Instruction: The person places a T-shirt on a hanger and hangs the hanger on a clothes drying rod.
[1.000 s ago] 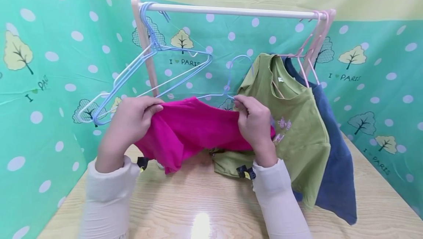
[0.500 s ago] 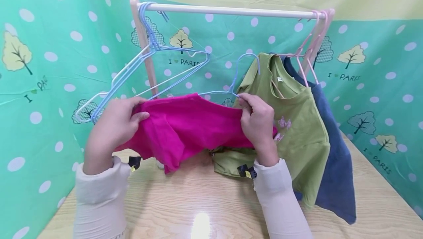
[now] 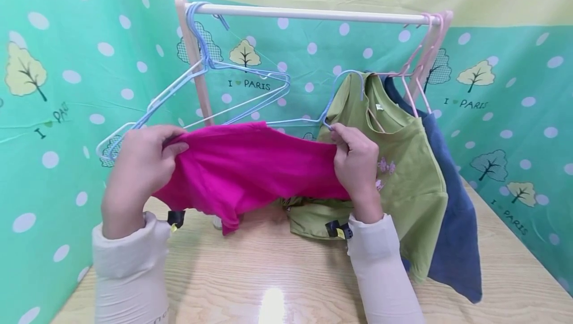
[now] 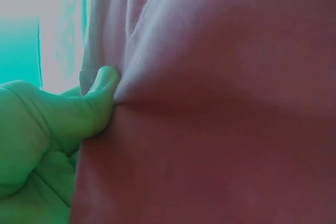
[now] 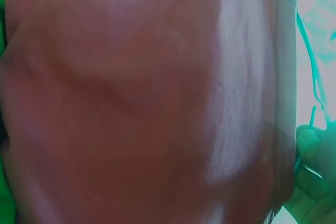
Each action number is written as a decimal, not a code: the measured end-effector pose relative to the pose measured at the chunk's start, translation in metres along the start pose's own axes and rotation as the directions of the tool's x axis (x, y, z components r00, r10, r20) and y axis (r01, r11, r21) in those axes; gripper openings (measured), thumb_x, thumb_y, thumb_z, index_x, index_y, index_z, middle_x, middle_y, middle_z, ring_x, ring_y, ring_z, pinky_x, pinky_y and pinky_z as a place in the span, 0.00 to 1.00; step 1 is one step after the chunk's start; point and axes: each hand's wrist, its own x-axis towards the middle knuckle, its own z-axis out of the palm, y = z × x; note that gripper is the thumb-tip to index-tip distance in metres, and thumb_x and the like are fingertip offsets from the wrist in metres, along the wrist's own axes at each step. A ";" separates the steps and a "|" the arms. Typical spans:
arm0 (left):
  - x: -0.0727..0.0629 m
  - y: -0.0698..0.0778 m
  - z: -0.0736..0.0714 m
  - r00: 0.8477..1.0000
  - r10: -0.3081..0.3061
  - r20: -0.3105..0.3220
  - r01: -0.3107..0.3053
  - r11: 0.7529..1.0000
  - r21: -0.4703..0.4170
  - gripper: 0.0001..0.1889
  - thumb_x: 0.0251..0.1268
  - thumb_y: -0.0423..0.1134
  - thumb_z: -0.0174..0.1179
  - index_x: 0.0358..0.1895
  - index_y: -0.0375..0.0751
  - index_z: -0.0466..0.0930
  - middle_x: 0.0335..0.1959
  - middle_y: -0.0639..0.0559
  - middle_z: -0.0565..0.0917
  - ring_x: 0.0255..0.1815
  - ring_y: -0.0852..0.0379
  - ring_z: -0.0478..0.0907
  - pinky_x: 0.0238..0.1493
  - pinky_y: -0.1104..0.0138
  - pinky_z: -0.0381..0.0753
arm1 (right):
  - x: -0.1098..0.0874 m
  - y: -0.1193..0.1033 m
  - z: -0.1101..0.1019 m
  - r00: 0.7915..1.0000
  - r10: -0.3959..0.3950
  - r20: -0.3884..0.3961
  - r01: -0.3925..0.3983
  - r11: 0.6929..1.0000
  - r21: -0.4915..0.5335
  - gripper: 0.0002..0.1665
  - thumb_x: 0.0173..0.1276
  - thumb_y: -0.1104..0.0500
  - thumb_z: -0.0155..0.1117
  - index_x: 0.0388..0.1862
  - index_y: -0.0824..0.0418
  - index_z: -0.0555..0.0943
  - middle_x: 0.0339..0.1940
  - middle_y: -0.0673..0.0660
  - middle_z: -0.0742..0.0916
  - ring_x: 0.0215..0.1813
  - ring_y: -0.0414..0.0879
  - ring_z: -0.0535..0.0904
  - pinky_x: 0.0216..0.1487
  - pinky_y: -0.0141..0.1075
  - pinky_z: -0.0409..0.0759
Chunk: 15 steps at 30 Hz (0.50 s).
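Observation:
A magenta shirt (image 3: 259, 164) is stretched out in the middle of the head view, a sleeve-like flap hanging at its lower left. My left hand (image 3: 145, 162) pinches its upper left edge between thumb and fingers; the left wrist view shows the cloth (image 4: 210, 129) puckering at the thumb (image 4: 102, 93). At the other side, my right hand (image 3: 356, 162) grips a blue wire hanger (image 3: 333, 97) just below its hook. One arm of the hanger shows behind the shirt's top edge, and the rest is hidden. In the right wrist view, the shirt (image 5: 147, 103) covers most of the picture, beside the hanger-holding fingers (image 5: 310, 148).
A rack with a white rail (image 3: 309, 13) stands behind. Blue and white hangers (image 3: 206, 60) hang at its left end. At its right end, a green shirt (image 3: 403, 179) and a dark blue garment (image 3: 456, 224) hang on pink hangers. Green cloth (image 3: 313, 219) lies on the wooden table (image 3: 233, 279).
My left hand has moved left, spreading the magenta shirt wider. My right hand has shifted slightly right with the blue hanger, whose hook now overlaps the green shirt.

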 end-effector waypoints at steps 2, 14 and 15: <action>0.001 0.002 0.001 0.999 0.009 0.043 -0.009 1.000 -0.001 0.09 0.64 0.25 0.67 0.47 0.31 0.87 0.37 0.37 0.87 0.34 0.42 0.81 0.38 0.49 0.80 | 0.000 0.000 0.000 1.000 0.007 0.003 -0.006 1.000 -0.006 0.11 0.72 0.73 0.60 0.38 0.67 0.89 0.31 0.60 0.89 0.34 0.52 0.86 0.40 0.46 0.85; 0.005 0.036 0.032 0.978 0.200 -0.054 -0.201 0.980 -0.015 0.15 0.62 0.32 0.73 0.51 0.31 0.86 0.43 0.40 0.86 0.44 0.41 0.81 0.46 0.50 0.83 | -0.004 -0.017 0.009 0.997 0.005 0.072 -0.004 1.000 -0.022 0.08 0.74 0.66 0.64 0.41 0.67 0.89 0.36 0.61 0.90 0.39 0.54 0.88 0.43 0.47 0.86; 0.006 0.038 0.036 0.973 0.217 -0.073 -0.217 0.976 0.001 0.14 0.62 0.32 0.72 0.50 0.32 0.87 0.41 0.41 0.87 0.43 0.42 0.82 0.46 0.51 0.83 | -0.004 -0.019 0.009 0.997 0.000 0.075 0.002 1.000 -0.019 0.08 0.74 0.66 0.64 0.41 0.67 0.89 0.36 0.61 0.90 0.39 0.54 0.88 0.43 0.47 0.86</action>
